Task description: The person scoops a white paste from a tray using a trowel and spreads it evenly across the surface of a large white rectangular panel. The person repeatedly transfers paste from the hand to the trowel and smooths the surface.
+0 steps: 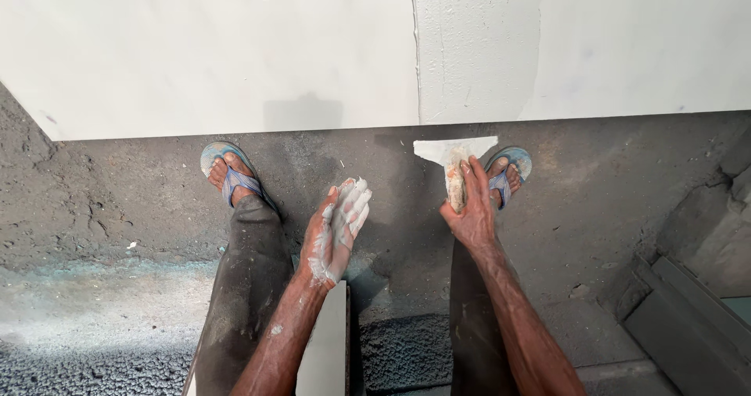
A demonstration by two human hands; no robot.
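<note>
Head view looks down at two bare arms over a dark, dusty concrete floor [594, 200]. Right hand [472, 204] is closed around the handle of a putty knife [455, 152], whose broad white-coated blade points far, toward the foot of a white wall [195, 44]. Left hand [336, 232] is spread flat, palm up, smeared with grey-white putty and gripping nothing. Blue flip-flops [227, 169] sit on both feet, just near the wall. A rougher plaster strip [477, 44] runs down the wall above the blade.
</note>
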